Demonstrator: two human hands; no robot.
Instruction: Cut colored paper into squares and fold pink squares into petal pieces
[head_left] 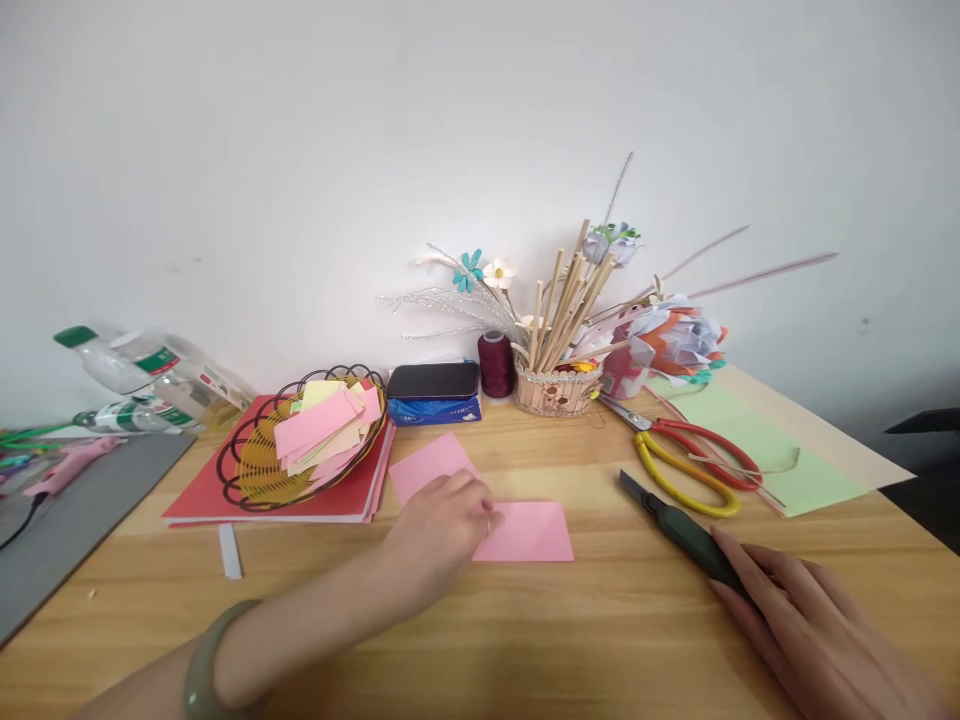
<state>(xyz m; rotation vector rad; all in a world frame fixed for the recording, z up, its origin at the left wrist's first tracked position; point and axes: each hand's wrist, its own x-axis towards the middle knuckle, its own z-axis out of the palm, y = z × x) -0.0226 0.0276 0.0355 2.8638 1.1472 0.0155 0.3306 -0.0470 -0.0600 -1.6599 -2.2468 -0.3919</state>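
My left hand (442, 535), with a green bangle on its wrist, is closed over the left end of a pink paper rectangle (529, 532) on the wooden table. Its fingers are bunched at the paper's edge. Behind that hand a second pink paper (431, 465) lies at an angle, partly covered. My right hand (795, 620) rests at the lower right, its thumb and fingers around the handle of a dark green utility knife (694, 540). The knife lies low over the table, blade end pointing up and left.
A woven basket (259, 465) of paper slips sits on red paper (199, 480) at the left. Scissors (686, 455) lie beyond the knife, beside green paper (810, 480). A purple thread spool (496, 365) and a stick-filled container (559, 392) stand at the back.
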